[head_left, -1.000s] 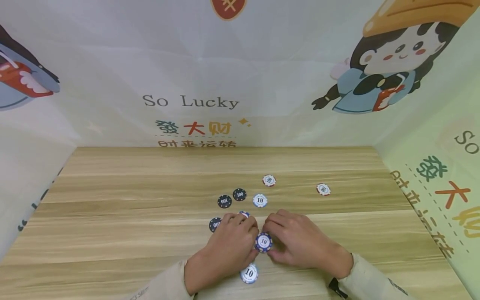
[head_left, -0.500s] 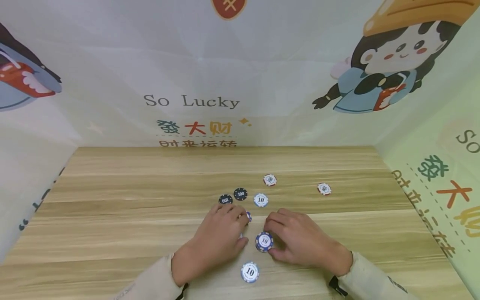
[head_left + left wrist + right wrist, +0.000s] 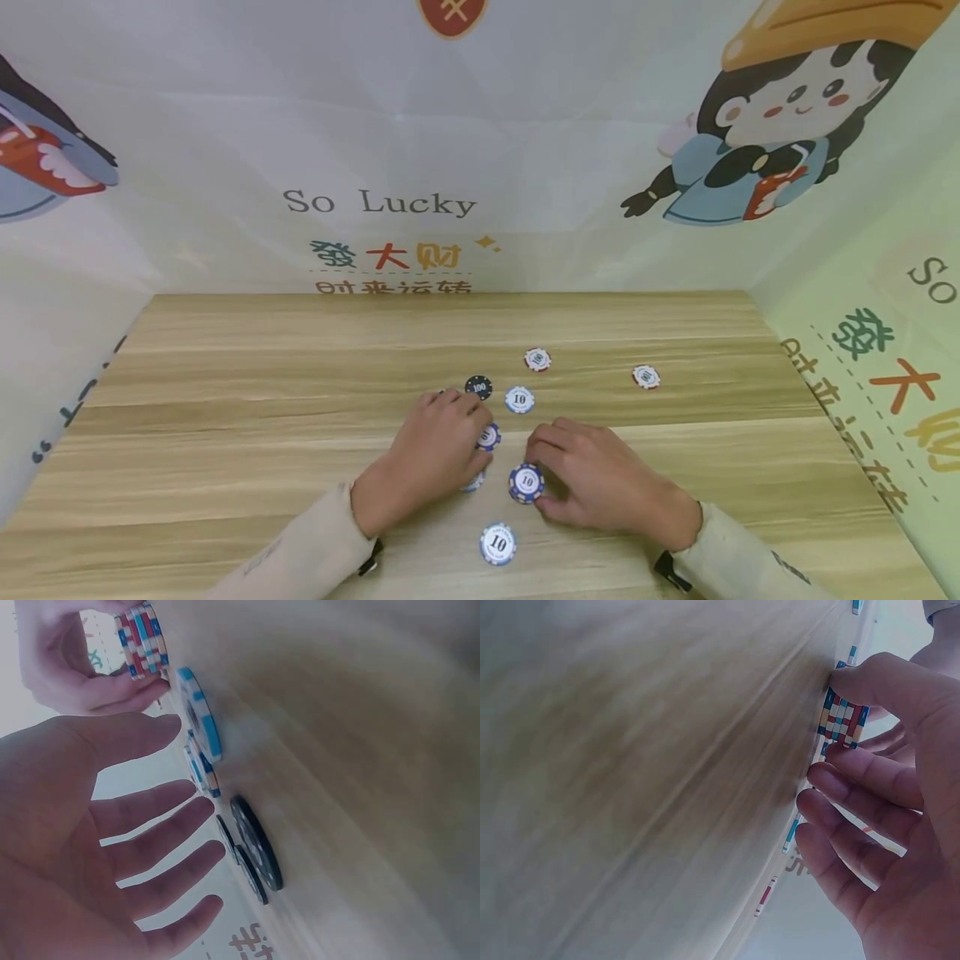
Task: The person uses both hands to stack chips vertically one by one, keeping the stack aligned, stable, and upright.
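Pinching what, is the right hand (image 3: 588, 479)?

Its thumb and forefinger are gripping the chip stack (image 3: 527, 483), which is standing on the desk (image 3: 262, 375), well apart from the far edge.

And how is the left hand (image 3: 435, 446) standing?

It is spreading its fingers wide. A blue-rimmed chip (image 3: 489, 436) is lying just beside them, and a black chip (image 3: 478, 387) is lying near the fingertips.

How are the gaps looking?

A narrow gap is separating the hands. One red-rimmed chip (image 3: 646, 377) is lying nearest to the right edge, and one light-blue chip (image 3: 498, 544) nearest to the person.

And the surface, the room?

The desk is showing pale wood grain; printed cloth walls (image 3: 375, 125) are enclosing its back and both sides.
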A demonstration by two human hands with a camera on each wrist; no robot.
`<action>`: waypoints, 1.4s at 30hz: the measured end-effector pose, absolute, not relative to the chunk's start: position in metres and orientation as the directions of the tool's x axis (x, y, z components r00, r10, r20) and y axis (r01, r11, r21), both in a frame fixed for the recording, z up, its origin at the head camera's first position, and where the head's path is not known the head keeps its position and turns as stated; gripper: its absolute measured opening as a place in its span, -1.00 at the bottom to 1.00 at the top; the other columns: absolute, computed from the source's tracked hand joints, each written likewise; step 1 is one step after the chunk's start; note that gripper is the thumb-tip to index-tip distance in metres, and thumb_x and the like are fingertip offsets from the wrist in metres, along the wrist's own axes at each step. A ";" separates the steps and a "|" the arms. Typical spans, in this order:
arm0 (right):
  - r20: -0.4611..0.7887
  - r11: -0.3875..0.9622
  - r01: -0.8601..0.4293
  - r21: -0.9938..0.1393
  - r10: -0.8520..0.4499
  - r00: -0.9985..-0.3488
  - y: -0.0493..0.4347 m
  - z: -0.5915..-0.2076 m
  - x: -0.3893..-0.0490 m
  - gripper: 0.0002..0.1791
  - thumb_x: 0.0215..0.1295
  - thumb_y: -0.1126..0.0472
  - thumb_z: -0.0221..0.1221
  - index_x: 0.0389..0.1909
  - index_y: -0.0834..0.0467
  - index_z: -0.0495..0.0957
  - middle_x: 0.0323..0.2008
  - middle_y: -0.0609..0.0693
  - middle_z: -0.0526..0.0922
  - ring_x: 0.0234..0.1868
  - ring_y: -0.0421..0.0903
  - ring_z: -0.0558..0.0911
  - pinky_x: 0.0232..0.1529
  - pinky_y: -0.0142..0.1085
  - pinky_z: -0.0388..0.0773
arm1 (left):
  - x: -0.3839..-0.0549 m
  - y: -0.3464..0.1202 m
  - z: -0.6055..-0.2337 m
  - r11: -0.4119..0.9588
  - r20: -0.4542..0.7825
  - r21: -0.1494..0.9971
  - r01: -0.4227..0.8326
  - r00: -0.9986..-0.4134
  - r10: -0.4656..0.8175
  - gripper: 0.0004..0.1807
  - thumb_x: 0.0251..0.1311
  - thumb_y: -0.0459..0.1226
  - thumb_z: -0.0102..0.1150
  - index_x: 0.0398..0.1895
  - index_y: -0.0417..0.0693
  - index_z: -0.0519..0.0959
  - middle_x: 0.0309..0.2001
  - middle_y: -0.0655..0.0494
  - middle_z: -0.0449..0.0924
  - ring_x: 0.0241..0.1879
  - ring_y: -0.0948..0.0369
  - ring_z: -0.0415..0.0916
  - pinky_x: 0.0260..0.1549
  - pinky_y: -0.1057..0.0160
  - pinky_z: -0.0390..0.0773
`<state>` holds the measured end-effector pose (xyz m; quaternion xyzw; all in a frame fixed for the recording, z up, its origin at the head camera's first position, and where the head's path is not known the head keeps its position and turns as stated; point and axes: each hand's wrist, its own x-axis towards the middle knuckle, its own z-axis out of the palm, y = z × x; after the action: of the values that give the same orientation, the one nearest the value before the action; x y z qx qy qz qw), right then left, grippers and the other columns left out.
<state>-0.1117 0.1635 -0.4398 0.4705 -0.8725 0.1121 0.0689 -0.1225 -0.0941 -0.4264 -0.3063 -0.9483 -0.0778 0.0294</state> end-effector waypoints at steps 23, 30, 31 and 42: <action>0.194 0.535 -0.829 -0.160 -0.807 -0.558 0.161 -0.439 -0.112 -0.61 0.18 -0.01 0.53 -0.05 0.08 0.75 -0.01 -0.15 0.69 -0.08 -0.19 0.63 -0.09 -0.30 0.70 | -0.135 -0.092 -0.432 0.814 0.082 0.093 0.573 -0.820 0.567 -0.53 0.24 0.06 0.52 -0.18 -0.20 0.71 -0.06 -0.10 0.69 -0.01 -0.04 0.57 0.07 -0.09 0.67; 0.192 0.537 -0.830 -0.154 -0.807 -0.558 0.162 -0.439 -0.111 -0.58 0.17 -0.02 0.54 -0.03 0.11 0.76 0.01 -0.12 0.69 -0.05 -0.17 0.64 -0.05 -0.30 0.71 | -0.136 -0.093 -0.433 0.804 0.119 0.095 0.587 -0.809 0.576 -0.54 0.18 0.06 0.47 -0.25 -0.18 0.67 -0.14 -0.06 0.67 -0.06 -0.01 0.54 0.01 -0.06 0.66; 0.193 0.537 -0.830 -0.152 -0.808 -0.557 0.162 -0.439 -0.111 -0.58 0.17 -0.02 0.54 -0.03 0.12 0.76 0.01 -0.12 0.70 -0.05 -0.17 0.64 -0.04 -0.30 0.71 | -0.136 -0.093 -0.432 0.803 0.121 0.098 0.588 -0.808 0.576 -0.55 0.17 0.05 0.47 -0.26 -0.17 0.66 -0.15 -0.06 0.68 -0.07 -0.01 0.54 0.01 -0.06 0.65; 0.175 0.536 -0.827 -0.173 -0.809 -0.561 0.162 -0.439 -0.112 -0.58 0.20 0.00 0.54 -0.02 0.14 0.75 0.02 -0.09 0.70 -0.04 -0.15 0.63 0.01 -0.29 0.70 | -0.129 -0.088 -0.426 0.791 0.113 0.128 0.598 -0.801 0.587 -0.64 0.15 0.01 0.39 -0.32 -0.11 0.62 -0.21 -0.05 0.71 -0.11 0.01 0.58 -0.04 -0.03 0.62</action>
<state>-0.1120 0.1622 -0.4389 0.4671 -0.8755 0.1185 0.0366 -0.1288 -0.0883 -0.4263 -0.3134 -0.9458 -0.0786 0.0339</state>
